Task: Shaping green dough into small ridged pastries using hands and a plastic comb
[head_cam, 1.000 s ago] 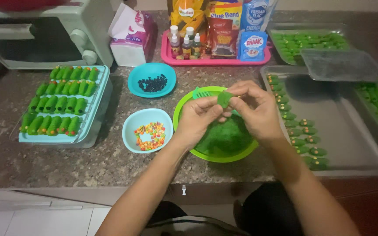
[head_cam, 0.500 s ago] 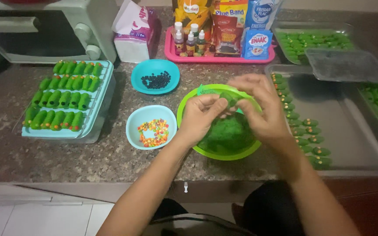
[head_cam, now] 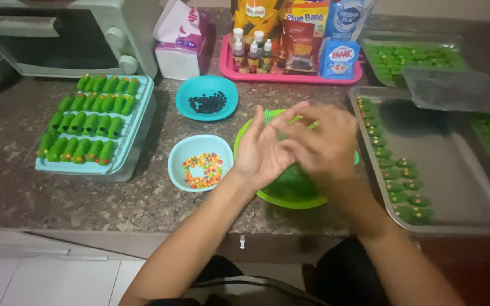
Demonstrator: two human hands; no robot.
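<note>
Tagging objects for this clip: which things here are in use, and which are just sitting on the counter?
In use:
left hand
right hand
green bowl of green dough
metal tray of shaped green pieces

Lying about:
sprinkles bowl
dark beads bowl
pink tray
tissue pack
oven

Sprinkle bowl (head_cam: 201, 162) left of dough bowl (head_cam: 290, 195); baking tray (head_cam: 455, 187) right.

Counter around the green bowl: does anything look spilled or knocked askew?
Nothing stands out. The sprinkles stay inside their light blue bowl, the green pieces sit in neat rows on the rack, and both hands work over the green bowl.
</note>
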